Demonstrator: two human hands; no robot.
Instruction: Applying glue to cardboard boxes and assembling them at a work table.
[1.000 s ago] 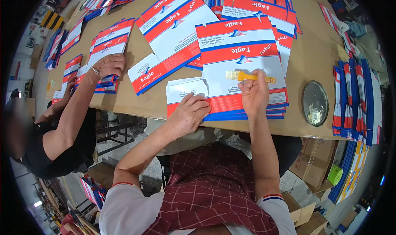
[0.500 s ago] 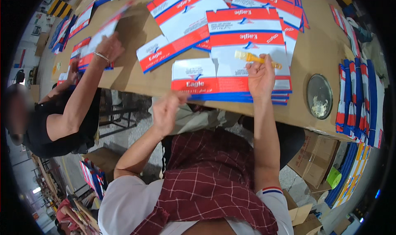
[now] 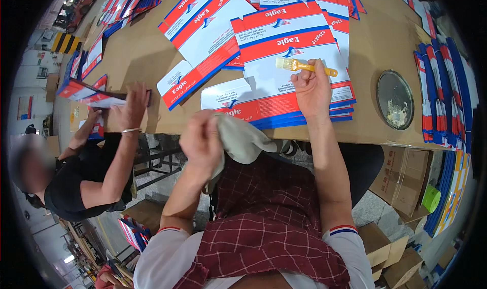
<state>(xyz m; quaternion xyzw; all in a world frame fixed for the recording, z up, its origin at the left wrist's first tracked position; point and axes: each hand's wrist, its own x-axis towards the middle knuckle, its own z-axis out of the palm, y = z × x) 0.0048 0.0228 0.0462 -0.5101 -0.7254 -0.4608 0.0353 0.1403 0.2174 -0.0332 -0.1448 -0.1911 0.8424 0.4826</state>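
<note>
My right hand (image 3: 312, 88) is closed round a yellow-handled brush (image 3: 307, 66) with pale bristles, held above a stack of flat red, white and blue cartons (image 3: 276, 98). Its bristles point left. Off the table's near edge, my left hand (image 3: 202, 141) is closed on a pale grey-green cloth (image 3: 242, 139), which hangs between the hand and my lap. The fingertips on the cloth are partly hidden. Several more flat cartons (image 3: 205, 27) lie overlapped just beyond the stack.
Right of the stack, a round dark dish (image 3: 391, 83) holds pale paste. Bundled cartons (image 3: 439, 93) stand at the table's right edge. On the left a person's hand (image 3: 133, 109) handles a folded carton (image 3: 86, 92). Brown boxes (image 3: 401, 175) sit under the table's right side.
My left hand has drawn back from the stack's near left corner and lifted the cloth. The brush stays in my right hand. The neighbouring person's carton has come down and folded.
</note>
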